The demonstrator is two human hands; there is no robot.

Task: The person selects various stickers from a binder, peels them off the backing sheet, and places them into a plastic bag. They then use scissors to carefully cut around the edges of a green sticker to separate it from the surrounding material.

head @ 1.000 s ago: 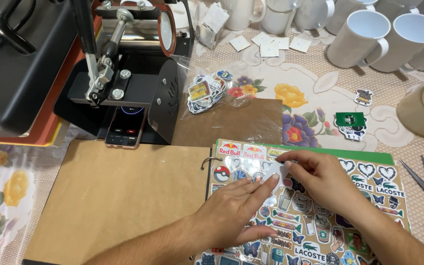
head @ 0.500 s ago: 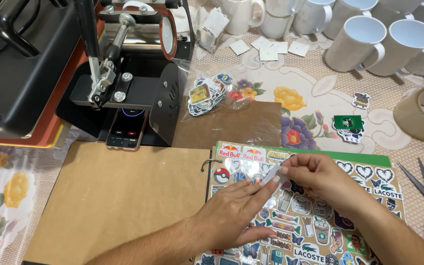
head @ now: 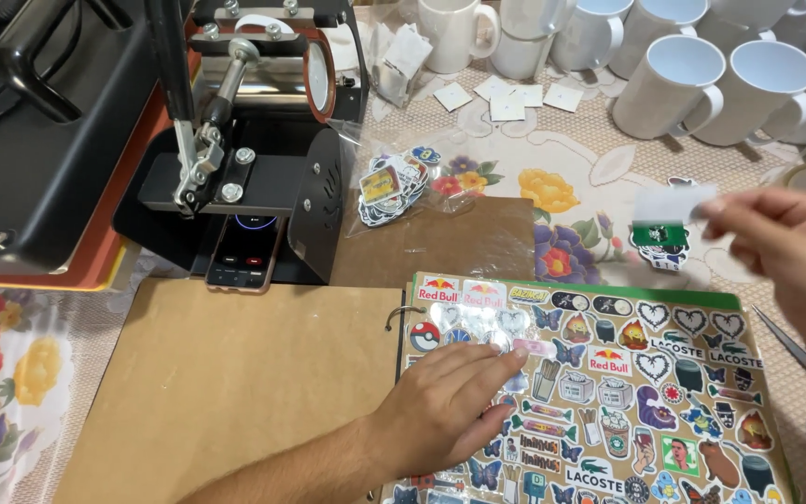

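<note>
The worktop (head: 599,168), under a beige cloth printed with red and yellow flowers, carries everything here. At ten o'clock stands the big black metal heat press with an orange edge (head: 39,140); its round mug clamp (head: 314,75) faces the person, probably so a mug can be slid in from the front. A dark phone with a lit screen (head: 243,250) lies flat at the press's foot.

Along twelve to two o'clock a crowd of plain white glazed ceramic mugs (head: 669,84) sits upright and close together, with small white paper squares (head: 510,98) scattered just in front of them.

At seven o'clock lies the matt brown card cover (head: 226,392) of a ring binder, folded open. At five o'clock its glossy green-backed page of small colourful stickers (head: 673,373) lies face up. The left hand (head: 450,406) rests flat on that page, fingers spread and touching the stickers, seemingly to pin the sheet down; it grips nothing.

At eleven o'clock from the page, a clear crinkly plastic bag of loose stickers (head: 389,182) lies beside the press.

At three o'clock the right hand (head: 781,243) is raised above the cloth, pinching a small white slip with a green-printed sticker (head: 666,217) between thumb and fingertips. It looks motion-blurred.
</note>
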